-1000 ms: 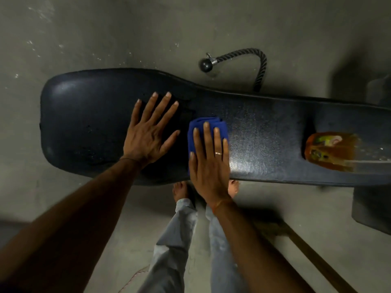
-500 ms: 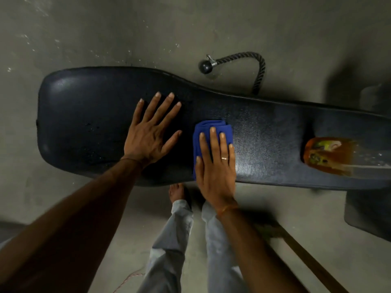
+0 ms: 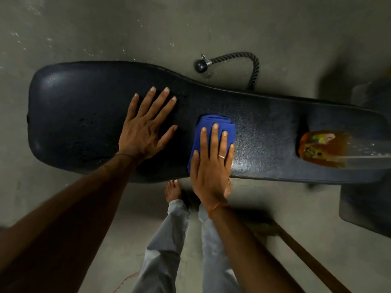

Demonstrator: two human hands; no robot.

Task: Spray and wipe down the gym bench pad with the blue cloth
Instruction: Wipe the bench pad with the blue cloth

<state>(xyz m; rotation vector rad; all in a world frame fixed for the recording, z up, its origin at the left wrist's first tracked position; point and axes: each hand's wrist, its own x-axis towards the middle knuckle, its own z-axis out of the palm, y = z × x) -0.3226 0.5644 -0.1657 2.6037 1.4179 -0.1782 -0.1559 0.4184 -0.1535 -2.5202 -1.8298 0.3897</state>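
1. Concrete floor [image 3: 211, 28]: grey and speckled, under everything listed.
2. Bench pad [image 3: 275, 127]: dark textured upholstery, wide and rounded at the left end, narrowing towards the right end. Its surface shines just right of the cloth.
3. Dark block [image 3: 364, 208]: on the floor off the pad's near right corner; too dim to identify.
4. Grey trousers [image 3: 169, 240]: the person's legs, standing at the pad's near edge.
5. Wooden strip [image 3: 306, 256]: on the floor, running diagonally away from the near edge to the lower right.
6. Left hand [image 3: 143, 132]: palm flat on the wide left part of the pad, fingers straight and spread apart, holding nothing.
7. Right hand [image 3: 211, 166]: flat on top of the cloth at the near edge, fingers straight and close together, pressing down; the wrist overhangs the edge.
8. Bottle [image 3: 321, 149]: amber liquid, printed label, lying on its side at the pad's right end; blurred.
9. Blue cloth [image 3: 209, 121]: folded, lying on the pad about mid-length, between the near edge and the centre line, beneath the right hand, just beside the left.
10. Rope handle [image 3: 251, 66]: black, curved, with a ball end, on the floor past the far edge.
11. Bare foot [image 3: 173, 190]: toes at the near edge.
12. Orange thread [image 3: 215, 208]: round the right wrist.
13. Ring [image 3: 221, 156]: on the right hand.
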